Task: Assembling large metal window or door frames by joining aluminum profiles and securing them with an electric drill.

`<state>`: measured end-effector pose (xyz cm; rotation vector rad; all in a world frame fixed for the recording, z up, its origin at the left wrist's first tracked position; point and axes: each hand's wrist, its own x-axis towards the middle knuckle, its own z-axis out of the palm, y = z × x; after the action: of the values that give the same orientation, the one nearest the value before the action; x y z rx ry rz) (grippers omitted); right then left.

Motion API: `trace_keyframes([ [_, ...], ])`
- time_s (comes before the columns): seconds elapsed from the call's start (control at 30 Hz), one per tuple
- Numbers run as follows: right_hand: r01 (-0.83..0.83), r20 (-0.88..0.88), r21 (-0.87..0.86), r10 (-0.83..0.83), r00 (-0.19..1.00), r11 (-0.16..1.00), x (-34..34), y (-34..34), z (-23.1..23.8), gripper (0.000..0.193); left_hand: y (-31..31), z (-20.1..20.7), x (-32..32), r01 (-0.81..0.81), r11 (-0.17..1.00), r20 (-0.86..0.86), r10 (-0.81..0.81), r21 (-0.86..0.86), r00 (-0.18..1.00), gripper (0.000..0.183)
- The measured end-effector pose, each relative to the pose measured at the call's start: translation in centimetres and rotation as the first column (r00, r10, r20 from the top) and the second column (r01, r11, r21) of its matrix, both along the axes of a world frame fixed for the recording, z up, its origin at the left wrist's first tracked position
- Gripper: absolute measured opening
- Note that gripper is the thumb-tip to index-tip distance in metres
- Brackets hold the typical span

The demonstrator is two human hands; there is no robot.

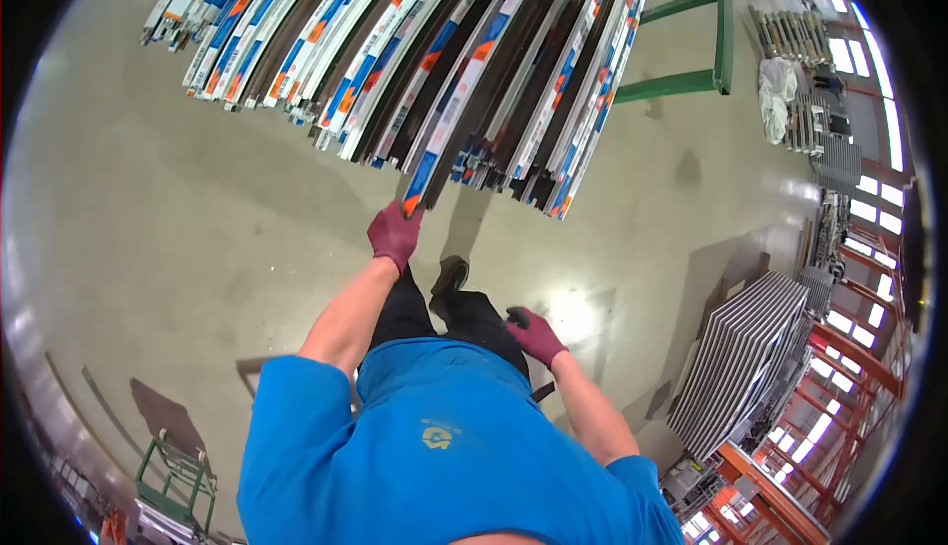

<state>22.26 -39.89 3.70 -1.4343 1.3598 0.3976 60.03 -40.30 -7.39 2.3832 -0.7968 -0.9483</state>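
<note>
My left hand (395, 235), in a maroon glove, is closed around the near end of a long dark profile (456, 120) wrapped in white, blue and orange film. This profile sticks out toward me beyond its neighbours in a wide stack of similar long profiles (370, 41). Down by my right thigh hangs my right hand (536, 336), gloved in maroon with dark fingertips. Its fingers are loosely bent and partly turned away, with nothing visible in them.
A green metal frame (681, 83) stands to the right of the stack. Farther right are a large stack of grey ribbed panels (743, 348) and more piled profiles (793, 37). A green cart (176, 491) is at the lower left. Grey floor (197, 219) surrounds me.
</note>
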Motion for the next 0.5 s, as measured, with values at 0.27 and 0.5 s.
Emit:
trace_keyframes([
  [0.27, -0.016, 0.349, -0.323, 0.135, 0.927, 0.946, 14.2, -17.0, 5.3, 0.046, 3.2, -4.0, 5.8, -0.352, 0.904, -0.265, 0.287, -0.241, 0.921, 0.04],
  [0.5, -0.403, 0.048, -0.172, 0.416, 0.908, 0.899, 9.3, -20.0, -3.4, 0.053, 1.7, -2.3, 4.0, -0.147, 0.98, 0.084, 0.159, -0.136, 0.984, 0.04],
])
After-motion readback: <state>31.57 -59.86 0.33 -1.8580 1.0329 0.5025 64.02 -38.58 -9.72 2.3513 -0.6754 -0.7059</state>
